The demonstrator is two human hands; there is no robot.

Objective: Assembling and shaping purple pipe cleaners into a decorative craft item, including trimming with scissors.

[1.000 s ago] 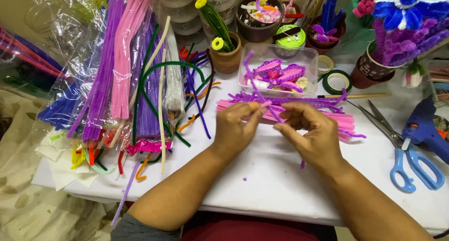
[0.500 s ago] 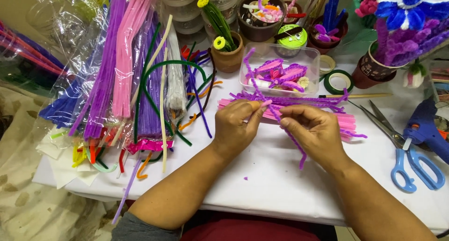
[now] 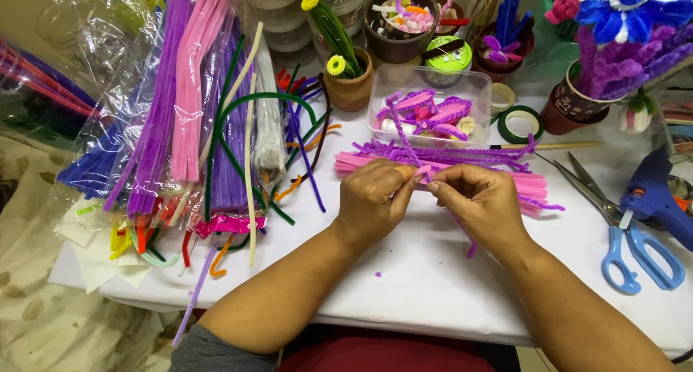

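Above the white table point(image 3: 433, 285), a purple pipe cleaner point(image 3: 401, 130) is pinched between the left hand point(image 3: 375, 199) and right hand point(image 3: 484, 202), fingertips meeting so it can be twisted. Pink stems point(image 3: 530, 184) are kept just behind, within reach; blue-handled scissors point(image 3: 635, 260) are laid rightward.

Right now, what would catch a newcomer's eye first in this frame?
At centre, the left hand and right hand meet over the white table, pinching a purple pipe cleaner together with a pink one. To the left lies a big heap of bagged pipe cleaners in purple, pink and green. At the right edge sit blue-handled scissors and a blue glue gun.
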